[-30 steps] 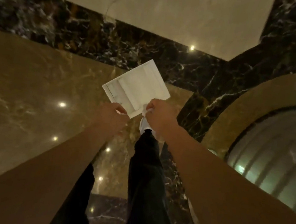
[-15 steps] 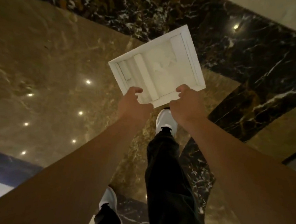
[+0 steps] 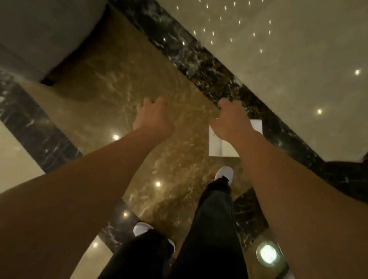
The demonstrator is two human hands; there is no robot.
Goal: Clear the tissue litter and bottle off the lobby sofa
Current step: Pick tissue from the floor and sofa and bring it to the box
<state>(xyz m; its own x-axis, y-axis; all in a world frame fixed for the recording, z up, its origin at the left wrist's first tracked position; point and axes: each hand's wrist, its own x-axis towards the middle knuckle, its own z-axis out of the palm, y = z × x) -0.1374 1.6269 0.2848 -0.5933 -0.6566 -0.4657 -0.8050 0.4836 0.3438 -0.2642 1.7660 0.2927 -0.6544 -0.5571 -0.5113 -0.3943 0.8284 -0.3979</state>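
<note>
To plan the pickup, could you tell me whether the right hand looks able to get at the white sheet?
Probably yes: the white sheet shows just under the open right hand, nothing between; its depth below is unclear.

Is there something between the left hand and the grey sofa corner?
Nothing visible. The left hand is empty, and only bare marble floor lies between it and the sofa. The right hand is above a white paper.
</note>
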